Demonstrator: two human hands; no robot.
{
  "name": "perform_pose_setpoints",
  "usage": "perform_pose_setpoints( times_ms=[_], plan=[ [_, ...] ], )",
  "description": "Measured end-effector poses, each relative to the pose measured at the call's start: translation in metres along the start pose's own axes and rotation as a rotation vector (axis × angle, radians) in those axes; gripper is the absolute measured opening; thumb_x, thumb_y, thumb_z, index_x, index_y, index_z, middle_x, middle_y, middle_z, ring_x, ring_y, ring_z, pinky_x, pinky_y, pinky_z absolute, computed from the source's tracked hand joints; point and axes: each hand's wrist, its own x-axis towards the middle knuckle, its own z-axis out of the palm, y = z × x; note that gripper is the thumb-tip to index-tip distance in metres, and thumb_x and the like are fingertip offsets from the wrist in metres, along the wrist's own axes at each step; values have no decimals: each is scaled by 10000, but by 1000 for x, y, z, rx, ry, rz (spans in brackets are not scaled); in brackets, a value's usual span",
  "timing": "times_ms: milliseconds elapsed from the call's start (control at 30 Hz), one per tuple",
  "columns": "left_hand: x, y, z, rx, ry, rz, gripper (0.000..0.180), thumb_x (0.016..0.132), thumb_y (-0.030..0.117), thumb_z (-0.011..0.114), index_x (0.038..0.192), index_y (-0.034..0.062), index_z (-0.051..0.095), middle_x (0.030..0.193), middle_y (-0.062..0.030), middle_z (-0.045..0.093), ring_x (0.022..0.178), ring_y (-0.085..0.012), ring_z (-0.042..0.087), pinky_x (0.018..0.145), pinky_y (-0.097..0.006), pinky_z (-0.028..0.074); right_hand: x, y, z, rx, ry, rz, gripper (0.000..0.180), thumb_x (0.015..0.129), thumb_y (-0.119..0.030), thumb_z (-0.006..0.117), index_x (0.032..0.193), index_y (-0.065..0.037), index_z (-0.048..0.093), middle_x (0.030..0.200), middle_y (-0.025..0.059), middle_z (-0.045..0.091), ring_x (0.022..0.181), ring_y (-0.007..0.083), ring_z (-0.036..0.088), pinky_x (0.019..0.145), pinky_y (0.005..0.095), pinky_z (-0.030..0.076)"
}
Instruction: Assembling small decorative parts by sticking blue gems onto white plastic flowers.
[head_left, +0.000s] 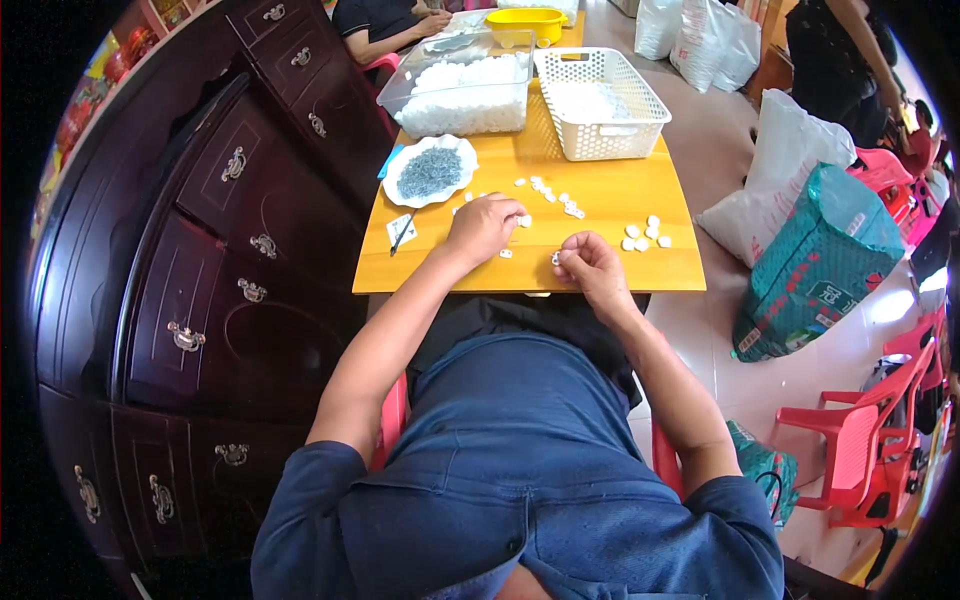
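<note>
And the right hand [592, 268] pinches a white piece [556, 259] near the front of the table [620, 190], likely light, stiff, best held by its rim; left hand [484, 230] at a white disc [524, 221], grip impossible to tell; beyond, a plate [468, 160]

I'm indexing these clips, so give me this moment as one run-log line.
left hand: at white piece, grip unclear | right hand: pinching small piece | table: plate of dark bits, white basket, clear bin
</note>
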Motion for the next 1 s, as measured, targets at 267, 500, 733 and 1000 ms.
perform_pose_setpoints(
  times_ms=[267,500,733,1000],
  plan=[
    [19,-9,0,162,-192,147,159,820,115,702,968,138,758,923,-60,682,911,-274,664,794,-387,540,-1,-9,4,28,68,58,93,976,-86,581,1048,-92,523,837,-15,578,697,80,576,649,227,482],
    [24,-5,0,182,-219,169,148,826,138,714,966,123,761,918,-63,683,913,-274,664,791,-389,544,-2,-9,2,52,39,59,61,993,-105,561,1053,-104,546,852,-26,576,699,72,558,658,222,477],
    [29,-10,8,191,-241,176,138,877,233,660,927,134,743,925,-74,685,933,-285,661,789,-430,538,-2,-12,0,117,73,90,83,981,-105,586,1047,-68,618,887,-9,619,711,80,568,672,231,485],
    [37,-3,11,282,-220,268,188,900,227,604,814,80,684,893,-98,685,907,-316,658,786,-457,533,2,-12,-7,177,72,99,144,918,-89,670,1049,-40,633,879,16,655,730,93,596,685,238,495]
  ],
)
